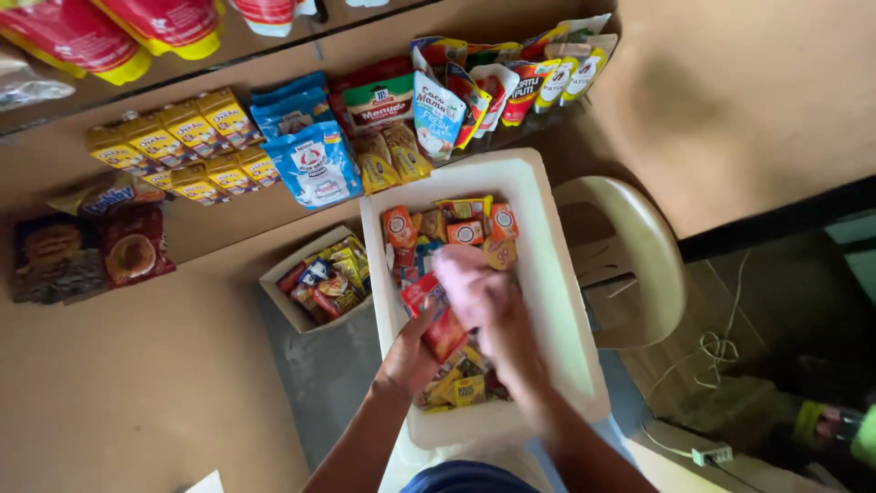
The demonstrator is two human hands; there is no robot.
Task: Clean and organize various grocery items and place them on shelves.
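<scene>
**Both hands in the white tub of sachets**

At far left, dark brown packs [87, 254] lie on the brown shelf [137, 383], with rows of yellow packs [178, 141] beyond them. A small box [319, 278] of mixed sachets sits just left of the tub, and blue bags [310, 146] stand farther back.

The left hand [411, 356] reaches into the near part of the white tub [557, 301], its fingers closed on the near end of a red packet [436, 315]. The packet lies tilted inside the tub, on top of the loose sachets [456, 228], running from the left hand up toward the right hand.

The right hand [474, 292] is blurred; it sits just right of and over the red packet, above the sachets in the tub's middle. Whether it grips anything cannot be told.

Far behind the tub hangs a row of pouches [511, 78]. To the right stands a cream chair [630, 265], touching the tub's side.
</scene>
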